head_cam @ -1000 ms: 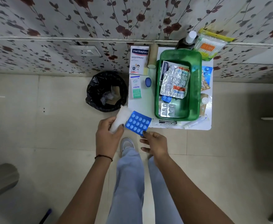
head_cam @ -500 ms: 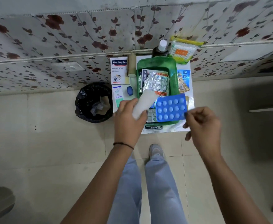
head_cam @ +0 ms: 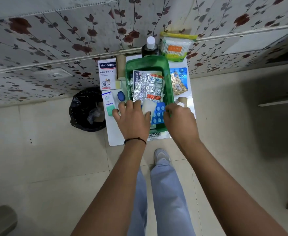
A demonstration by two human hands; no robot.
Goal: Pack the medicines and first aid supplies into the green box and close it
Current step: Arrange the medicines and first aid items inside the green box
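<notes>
The open green box [head_cam: 169, 86] stands on a small white table [head_cam: 116, 135] against the wall, with silver blister strips [head_cam: 148, 87] and a plaster packet inside. My left hand [head_cam: 133, 120] is over the box's near end, shut on a white gauze roll [head_cam: 148, 107]. My right hand [head_cam: 180, 121] pinches a blue blister pack [head_cam: 158, 114] that lies low inside the near end of the box. The box's near wall is hidden by both hands.
Left of the box lie a Hansaplast carton [head_cam: 106, 74], a green-white carton [head_cam: 109, 103], a blue cap [head_cam: 120, 96] and a brown roll [head_cam: 121, 67]. A gold blister sheet [head_cam: 179, 82] lies right, a dark bottle [head_cam: 149, 47] and cotton buds [head_cam: 175, 48] behind. A black-lined bin [head_cam: 87, 109] stands left.
Both hands moved forward and down from in front of the table into the box's near end. The blue blister pack and the gauze roll went with them.
</notes>
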